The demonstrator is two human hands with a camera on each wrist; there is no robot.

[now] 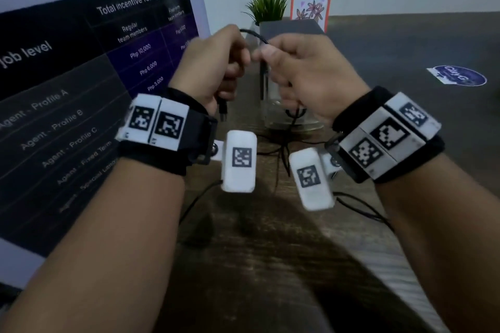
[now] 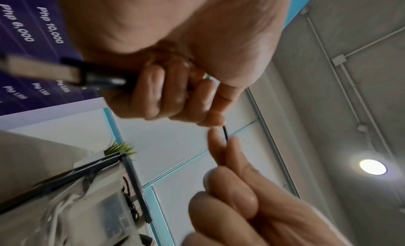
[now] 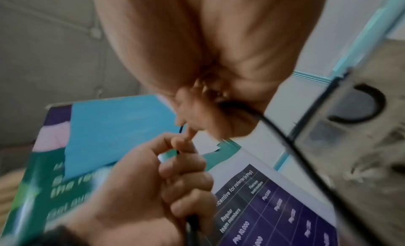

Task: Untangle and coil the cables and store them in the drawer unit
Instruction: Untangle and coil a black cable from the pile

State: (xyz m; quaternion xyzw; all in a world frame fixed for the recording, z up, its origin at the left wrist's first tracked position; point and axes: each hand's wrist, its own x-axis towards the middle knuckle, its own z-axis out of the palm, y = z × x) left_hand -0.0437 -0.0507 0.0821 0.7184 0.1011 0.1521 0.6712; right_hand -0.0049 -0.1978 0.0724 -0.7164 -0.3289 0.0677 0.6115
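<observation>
Both hands are raised in front of me with a thin black cable strung between them. My left hand is curled round the cable, whose USB plug sticks out below the fist; the plug fills the left of the left wrist view. My right hand pinches the same cable close to the left fingertips, and the rest of the cable hangs from its palm. More black cable lies tangled on the wooden table. The clear drawer unit with a dark top stands right behind my hands.
A printed poster board leans at the left. Behind the drawer unit stand a small green plant and a framed flower picture. A round blue sticker lies on the dark surface to the right.
</observation>
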